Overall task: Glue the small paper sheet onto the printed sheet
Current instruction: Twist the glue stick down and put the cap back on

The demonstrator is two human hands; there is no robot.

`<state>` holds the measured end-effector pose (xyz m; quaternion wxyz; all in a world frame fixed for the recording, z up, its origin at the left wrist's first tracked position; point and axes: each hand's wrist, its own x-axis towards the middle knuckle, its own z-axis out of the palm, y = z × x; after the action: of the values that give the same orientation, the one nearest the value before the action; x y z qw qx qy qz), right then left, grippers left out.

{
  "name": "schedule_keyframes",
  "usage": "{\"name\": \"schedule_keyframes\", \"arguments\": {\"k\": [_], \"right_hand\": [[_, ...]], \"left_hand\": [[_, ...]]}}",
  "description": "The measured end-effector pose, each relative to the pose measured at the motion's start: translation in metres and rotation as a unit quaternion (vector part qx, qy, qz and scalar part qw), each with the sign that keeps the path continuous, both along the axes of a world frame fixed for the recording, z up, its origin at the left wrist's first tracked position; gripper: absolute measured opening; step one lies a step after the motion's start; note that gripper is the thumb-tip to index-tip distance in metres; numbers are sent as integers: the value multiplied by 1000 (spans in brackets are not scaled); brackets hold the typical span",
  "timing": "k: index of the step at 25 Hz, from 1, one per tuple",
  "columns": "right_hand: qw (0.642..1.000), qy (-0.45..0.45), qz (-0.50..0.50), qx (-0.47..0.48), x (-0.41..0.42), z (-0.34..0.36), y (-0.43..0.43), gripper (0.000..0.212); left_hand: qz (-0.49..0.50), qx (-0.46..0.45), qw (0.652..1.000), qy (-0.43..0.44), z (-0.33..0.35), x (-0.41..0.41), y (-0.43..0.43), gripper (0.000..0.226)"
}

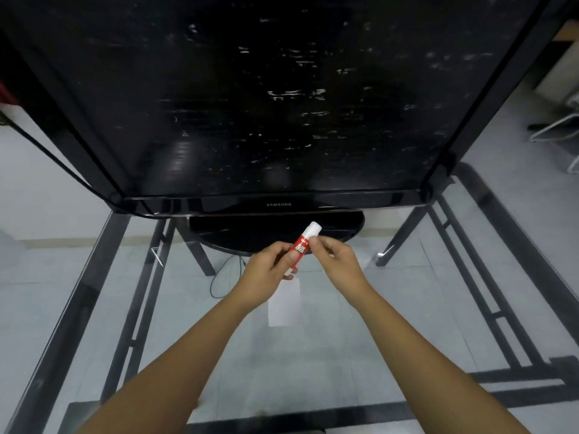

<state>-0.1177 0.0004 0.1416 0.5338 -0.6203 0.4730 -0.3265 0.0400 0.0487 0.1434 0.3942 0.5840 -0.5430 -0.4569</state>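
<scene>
Fingers (pixel 316 245) tilt glue stick (pixel 302 245) up-right.

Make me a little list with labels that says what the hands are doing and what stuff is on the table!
left hand: grips the red body of the glue stick
right hand: fingertips pinch the stick just below its white cap
cap: on
small paper sheet: white, lying flat on the glass table, below the hands
printed sheet: not seen in this view
monitor: black Samsung, screen off, standing on the table behind the hands
glue on paper: none seen yet
</scene>
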Motion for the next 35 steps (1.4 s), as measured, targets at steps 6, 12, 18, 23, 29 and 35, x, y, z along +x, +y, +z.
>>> {"name": "schedule_keyframes", "arguments": {"k": [6,12,18,23,29,35], "right_hand": [[998,-46,-33,-7,2,11,2,20],[997,-50,-49,-25,5,13,3,23],[995,-9,-87,-51,13,12,2,38],[994,-26,-95,-50,13,13,5,33],[993,-68,-80,-47,13,12,11,29],[991,-84,-86,-51,14,17,15,30]], "left_hand": [[45,43,996,62,5,-7,10,38],[101,160,902,388,1,-10,19,42],[118,135,893,412,2,-9,18,23],[111,87,918,370,3,-7,18,21],[129,154,949,244,10,-6,11,43],[145,138,959,202,16,-10,10,39]]}}
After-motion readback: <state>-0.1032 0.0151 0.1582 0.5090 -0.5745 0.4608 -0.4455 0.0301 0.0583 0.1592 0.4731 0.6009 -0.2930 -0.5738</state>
